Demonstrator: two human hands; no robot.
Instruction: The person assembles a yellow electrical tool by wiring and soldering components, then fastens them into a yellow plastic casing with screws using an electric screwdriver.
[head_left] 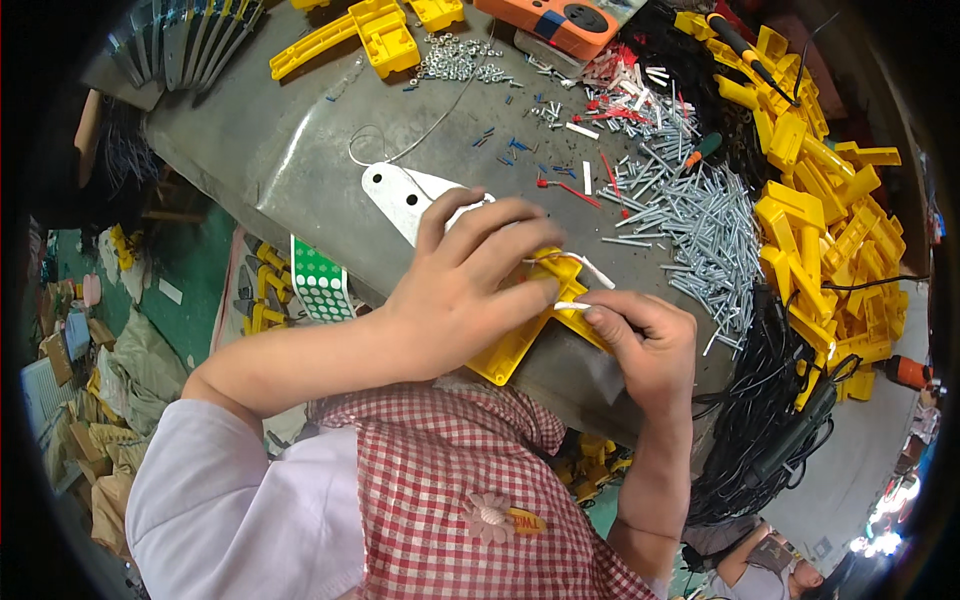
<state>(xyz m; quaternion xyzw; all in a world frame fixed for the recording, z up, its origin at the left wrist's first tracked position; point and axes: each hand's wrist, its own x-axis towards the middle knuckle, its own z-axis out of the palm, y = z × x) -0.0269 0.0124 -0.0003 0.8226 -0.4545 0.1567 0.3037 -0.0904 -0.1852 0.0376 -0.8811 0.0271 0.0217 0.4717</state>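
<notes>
My left hand [475, 270] arches over a yellow plastic housing [503, 352] and holds it down near the table's front edge. A white flat plate with black holes [393, 193] lies beyond it, partly under my fingers. My right hand [645, 340] pinches the end of a short white sleeve [572, 305] between thumb and forefinger, at the housing's right side. A second white sleeve [597, 272] on a thin wire sticks out just above. The inside of the housing is mostly hidden by my left hand.
A heap of long screws [700, 230] covers the table's right side, with a pile of yellow housings [835, 240] beyond. Nuts [455, 60] and an orange device [560, 22] sit at the back. Metal blades [185, 45] stand far left; black cables [755, 430] hang at right.
</notes>
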